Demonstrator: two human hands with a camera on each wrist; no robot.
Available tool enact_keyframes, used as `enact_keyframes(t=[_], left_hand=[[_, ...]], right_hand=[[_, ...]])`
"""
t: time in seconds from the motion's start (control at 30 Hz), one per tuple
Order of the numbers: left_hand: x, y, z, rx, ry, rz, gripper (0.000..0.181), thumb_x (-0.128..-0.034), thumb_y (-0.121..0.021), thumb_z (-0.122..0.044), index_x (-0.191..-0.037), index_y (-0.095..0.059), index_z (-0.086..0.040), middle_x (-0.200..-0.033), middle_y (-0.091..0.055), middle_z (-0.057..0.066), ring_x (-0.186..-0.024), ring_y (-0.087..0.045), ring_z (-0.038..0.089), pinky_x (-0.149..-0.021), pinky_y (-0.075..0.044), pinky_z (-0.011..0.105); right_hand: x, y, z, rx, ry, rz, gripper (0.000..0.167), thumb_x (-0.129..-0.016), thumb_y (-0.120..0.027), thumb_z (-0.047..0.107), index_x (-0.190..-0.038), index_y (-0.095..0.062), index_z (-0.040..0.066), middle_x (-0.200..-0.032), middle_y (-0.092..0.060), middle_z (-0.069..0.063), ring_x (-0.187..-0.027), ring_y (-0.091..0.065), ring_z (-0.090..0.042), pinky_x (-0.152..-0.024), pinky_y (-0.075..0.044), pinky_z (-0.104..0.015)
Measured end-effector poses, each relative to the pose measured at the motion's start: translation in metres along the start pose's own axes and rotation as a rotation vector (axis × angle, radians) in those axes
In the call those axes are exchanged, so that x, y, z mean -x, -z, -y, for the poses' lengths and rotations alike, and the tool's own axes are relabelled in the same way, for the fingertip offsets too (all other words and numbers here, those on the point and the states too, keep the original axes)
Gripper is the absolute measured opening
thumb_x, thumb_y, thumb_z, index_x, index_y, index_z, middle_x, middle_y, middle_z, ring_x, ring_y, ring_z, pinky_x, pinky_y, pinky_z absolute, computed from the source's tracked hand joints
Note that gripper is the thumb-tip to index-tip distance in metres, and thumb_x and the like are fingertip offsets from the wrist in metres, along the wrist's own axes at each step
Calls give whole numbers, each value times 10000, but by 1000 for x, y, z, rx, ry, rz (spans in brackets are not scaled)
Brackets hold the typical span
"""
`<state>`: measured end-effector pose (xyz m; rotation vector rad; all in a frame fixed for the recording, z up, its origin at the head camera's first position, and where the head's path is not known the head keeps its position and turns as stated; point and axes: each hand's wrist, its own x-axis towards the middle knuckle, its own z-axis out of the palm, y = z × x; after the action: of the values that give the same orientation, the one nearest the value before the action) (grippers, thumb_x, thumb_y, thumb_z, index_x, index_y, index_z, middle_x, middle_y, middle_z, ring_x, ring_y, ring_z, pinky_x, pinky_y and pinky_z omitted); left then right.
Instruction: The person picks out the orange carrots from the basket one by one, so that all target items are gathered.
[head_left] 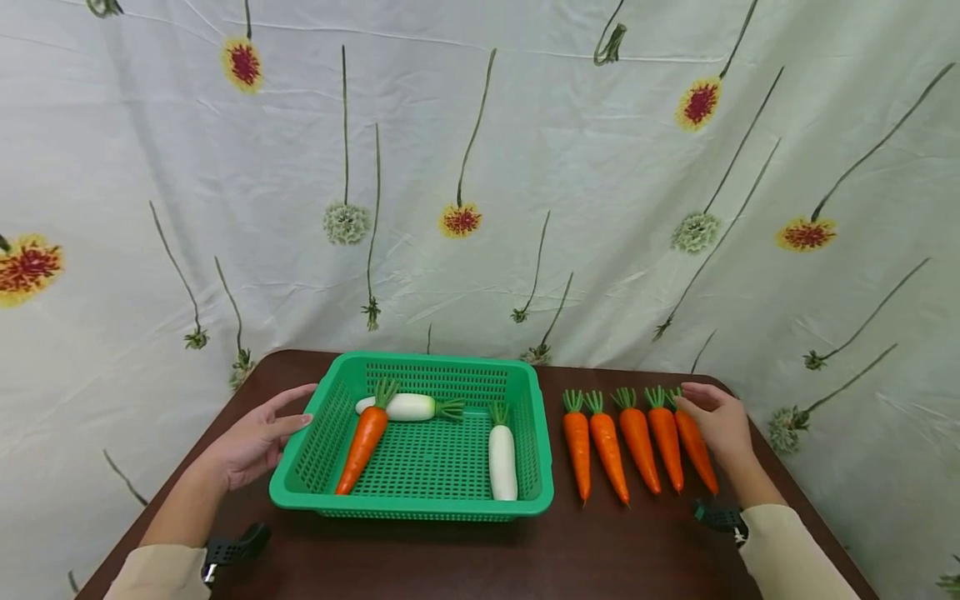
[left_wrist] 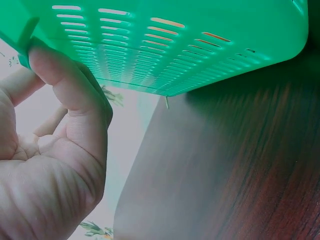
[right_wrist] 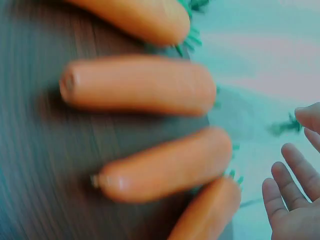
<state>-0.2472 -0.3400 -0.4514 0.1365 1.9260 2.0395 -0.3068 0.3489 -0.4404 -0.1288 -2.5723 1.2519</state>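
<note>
A green plastic basket (head_left: 416, 505) stands on the table. My left hand (head_left: 258, 437) is at its left side, thumb and a finger pinching the rim; the left wrist view shows the hand (left_wrist: 65, 125) close up against the slotted basket wall (left_wrist: 200, 30). Inside the basket lie a carrot (head_left: 363, 446), a white radish (head_left: 408, 407) lying crosswise, and another white radish (head_left: 502, 462) at the right. Several carrots (head_left: 637, 446) form a row right of the basket. My right hand (head_left: 723, 421) is over the leafy end of the rightmost carrot (head_left: 696, 450), its fingers (right_wrist: 287, 185) spread and holding nothing.
The dark brown table (head_left: 600, 558) ends at a pale curtain (head_left: 420, 275) with printed flowers hanging behind it. Dark straps (head_left: 236, 546) circle both wrists. In the right wrist view the carrots (right_wrist: 140, 85) lie blurred, side by side.
</note>
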Motion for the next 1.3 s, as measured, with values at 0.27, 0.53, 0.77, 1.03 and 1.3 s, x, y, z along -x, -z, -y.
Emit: enact_keyframes(t=[0.27, 0.53, 0.77, 1.03, 1.3], left_hand=[[1, 1, 0, 9, -4, 24, 698, -1088, -514, -190, -1631, -76, -166, -1175, -750, -22, -1014, -769, 241, -889, -618, 491], [3, 1, 2, 39, -8, 40, 659, -1093, -498, -177, -1621, -103, -184, -1169, -756, -10, -1014, -770, 241, -888, -618, 493], [1, 1, 0, 29, -4, 31, 702, -1089, -510, -185, -1639, -74, -160, -1163, -760, -8, -1003, -773, 239, -882, -620, 486], [2, -1, -2, 53, 0, 52, 743, -1093, -496, -169, -1648, -3, -127, -1166, -762, -6, -1013, -771, 231, -889, -618, 479], [0, 1, -2, 41, -17, 60, 755, -1097, -487, -171, -1647, 26, -100, -1161, -767, -2, -1005, -773, 229, -879, -620, 475]], right_hand=[[13, -19, 37, -87, 74, 74, 460, -974, -714, 352, -1327, -665, 61, -1333, -670, -188, -940, -558, 136, -804, -521, -114], [26, -41, 73, -164, 129, 193, 401, -961, -741, 254, -1309, -677, 64, -1333, -674, -190, -1005, -621, 26, -824, -565, -208], [43, -62, 102, -277, 176, 333, 371, -939, -763, 222, -1265, -693, 60, -1306, -678, -197, -1080, -675, -172, -858, -578, -236], [49, -83, 124, -319, 219, 463, 360, -934, -765, 205, -1261, -695, 70, -1301, -687, -165, -1151, -664, -269, -918, -571, -241], [51, -96, 142, -307, 250, 579, 412, -940, -759, 228, -1292, -671, 33, -1291, -693, -166, -1148, -660, -231, -946, -562, -312]])
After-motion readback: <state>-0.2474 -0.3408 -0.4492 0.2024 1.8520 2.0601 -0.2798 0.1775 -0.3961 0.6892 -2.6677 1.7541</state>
